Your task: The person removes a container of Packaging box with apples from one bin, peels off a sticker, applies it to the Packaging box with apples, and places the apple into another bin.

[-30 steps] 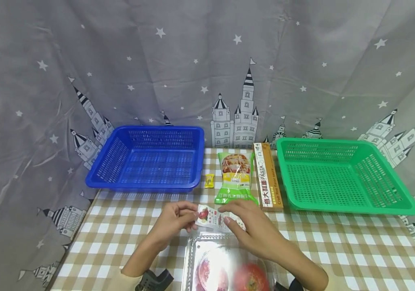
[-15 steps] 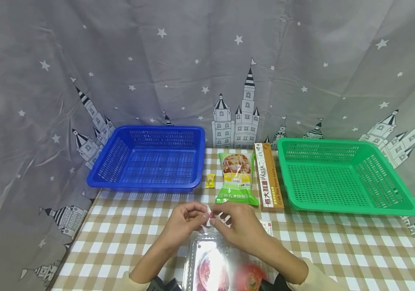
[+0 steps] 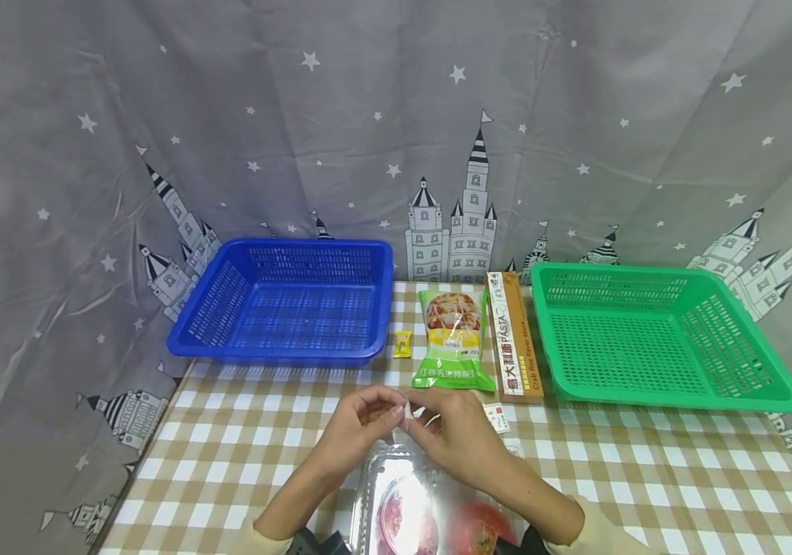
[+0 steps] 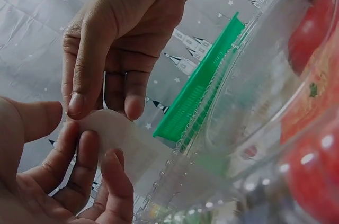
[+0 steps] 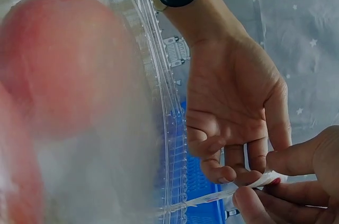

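Note:
Both hands meet over the near middle of the table. My left hand [image 3: 354, 424] and my right hand [image 3: 461, 432] pinch a white paper label [image 5: 262, 180] between their fingertips. The label is a thin strip with red print; another part of it shows past the right hand in the head view. In the left wrist view its pale blank side [image 4: 124, 142] curves between the fingers. Just below the hands lies a clear plastic clamshell box [image 3: 363, 501] with red round fruits [image 3: 482, 530] inside. The right forearm covers part of the box.
A blue basket [image 3: 278, 359] stands at the back left, a green basket [image 3: 673, 399] at the back right. Between them lie a small yellow packet [image 3: 402, 344], a green food bag [image 3: 453, 339] and a pasta box [image 3: 515, 339]. A grey curtain [image 3: 340, 139] hangs behind.
The right hand has drawn in to the left until its fingertips meet the left hand's. The label's printed face, flat and visible before, is now mostly hidden by the fingers.

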### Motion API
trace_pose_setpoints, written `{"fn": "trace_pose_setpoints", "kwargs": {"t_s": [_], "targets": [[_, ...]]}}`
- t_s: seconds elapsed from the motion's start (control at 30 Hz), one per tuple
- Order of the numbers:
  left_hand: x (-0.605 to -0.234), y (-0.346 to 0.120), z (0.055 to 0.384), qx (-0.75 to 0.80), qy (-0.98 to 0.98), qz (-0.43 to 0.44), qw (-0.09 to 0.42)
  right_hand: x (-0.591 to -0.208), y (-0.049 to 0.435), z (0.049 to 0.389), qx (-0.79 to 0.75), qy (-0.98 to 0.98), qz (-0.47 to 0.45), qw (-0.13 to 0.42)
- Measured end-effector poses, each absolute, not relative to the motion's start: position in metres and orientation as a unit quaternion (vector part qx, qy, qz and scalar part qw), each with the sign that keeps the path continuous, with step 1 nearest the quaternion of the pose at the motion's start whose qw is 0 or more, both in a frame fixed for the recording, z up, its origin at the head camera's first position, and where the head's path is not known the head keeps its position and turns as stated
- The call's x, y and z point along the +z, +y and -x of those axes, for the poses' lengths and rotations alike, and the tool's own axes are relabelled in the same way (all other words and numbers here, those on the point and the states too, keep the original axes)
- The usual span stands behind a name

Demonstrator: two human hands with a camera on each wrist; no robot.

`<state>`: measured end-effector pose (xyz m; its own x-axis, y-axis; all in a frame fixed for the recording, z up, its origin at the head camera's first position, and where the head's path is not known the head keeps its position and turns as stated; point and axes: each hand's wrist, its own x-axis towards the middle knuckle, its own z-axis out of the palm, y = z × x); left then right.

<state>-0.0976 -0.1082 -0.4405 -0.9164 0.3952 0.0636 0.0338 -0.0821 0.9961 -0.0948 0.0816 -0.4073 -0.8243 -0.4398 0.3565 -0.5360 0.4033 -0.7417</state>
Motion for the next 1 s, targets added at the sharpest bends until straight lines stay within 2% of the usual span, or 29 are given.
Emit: {"fn": "trace_pose_setpoints", "kwargs": {"t_s": [0.2,0.53,1.0], "targets": [[-0.4393,-0.1067,0.0967,0.701,0.681,-0.165,0.131,-0.4079,0.0835,0.095,0.463,-0.841,-0.277,0.04],[-0.4427,-0.1043,0.0964,0.666,0.719,-0.174,0.096,-0.4057,0.0856,0.0963,0.545,-0.808,-0.22,-0.041],[-0.4382,-0.099,0.0922,0.62,0.768,-0.158,0.034,-0.407,0.0864,0.0959,0.599,-0.783,-0.157,-0.05]]}}
